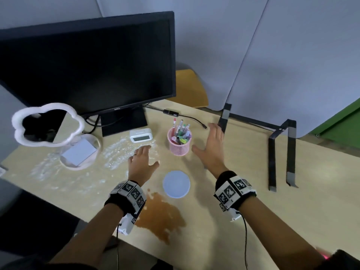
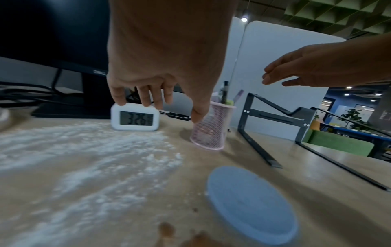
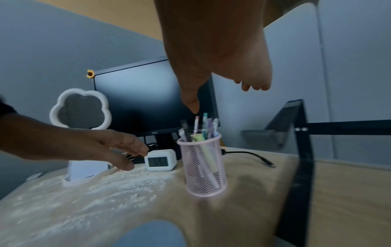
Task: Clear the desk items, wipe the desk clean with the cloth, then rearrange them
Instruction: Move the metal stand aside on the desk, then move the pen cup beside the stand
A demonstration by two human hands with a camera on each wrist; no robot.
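A pink mesh pen cup (image 1: 179,142) full of pens stands mid-desk, with a small white digital clock (image 1: 140,135) to its left. My left hand (image 1: 143,161) hovers open above the white powder (image 1: 116,151), just short of the clock (image 2: 135,117). My right hand (image 1: 212,148) hangs open in the air right of the pen cup (image 3: 203,165), thumb toward it, touching nothing. A round blue coaster (image 1: 176,184) lies between my wrists. A brown spill (image 1: 159,215) stains the front of the desk.
A black monitor (image 1: 87,63) fills the back left. A white cloud-shaped mirror (image 1: 47,123) stands on a tray with a white pad (image 1: 78,152). A black laptop stand (image 1: 280,145) sits at the right. A loose cable (image 1: 187,115) lies behind the cup.
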